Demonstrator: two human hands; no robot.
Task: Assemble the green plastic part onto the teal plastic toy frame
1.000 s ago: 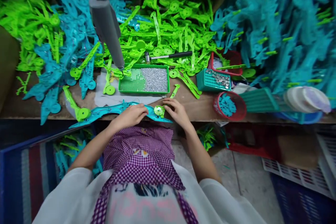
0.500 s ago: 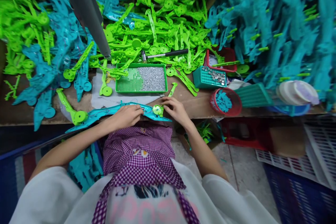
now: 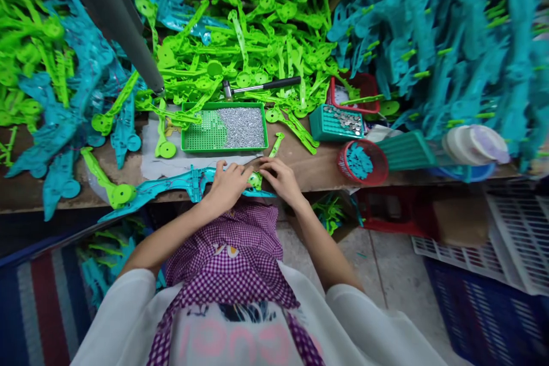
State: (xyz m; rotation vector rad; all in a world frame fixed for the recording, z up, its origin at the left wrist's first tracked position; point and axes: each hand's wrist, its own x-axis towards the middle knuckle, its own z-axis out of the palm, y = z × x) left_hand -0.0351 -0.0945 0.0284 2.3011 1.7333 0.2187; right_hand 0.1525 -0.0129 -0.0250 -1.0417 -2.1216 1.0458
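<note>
Your left hand [image 3: 227, 183] has slid rightward along the teal plastic piece [image 3: 180, 183] since half a second ago, so it now lies almost against your right hand [image 3: 281, 178]; the grey hanging tool [image 3: 114, 20] has also drifted toward the upper left of the view. Both of your hands rest on that one long teal piece, which lies along the near edge of the counter [image 3: 317, 168] in front of you. Your left hand presses flat on its middle with fingers spread, not clenched. Your right hand curls its fingertips at the small green round part [image 3: 256, 179] that sits on the teal piece between your two hands; whether it actually pinches that part, you cannot tell from here.

Just beyond your hands sits one green tray [image 3: 224, 127], its right half covered with small silver screws. One hammer [image 3: 256, 87] lies behind it on the heap of green parts. To your right stand three small baskets: one teal basket [image 3: 335, 124] holding silver discs, one red round basket [image 3: 362, 162] holding teal bits, and one red tray [image 3: 355, 93] farther back. The loose green and teal pieces are too many to count.
</note>
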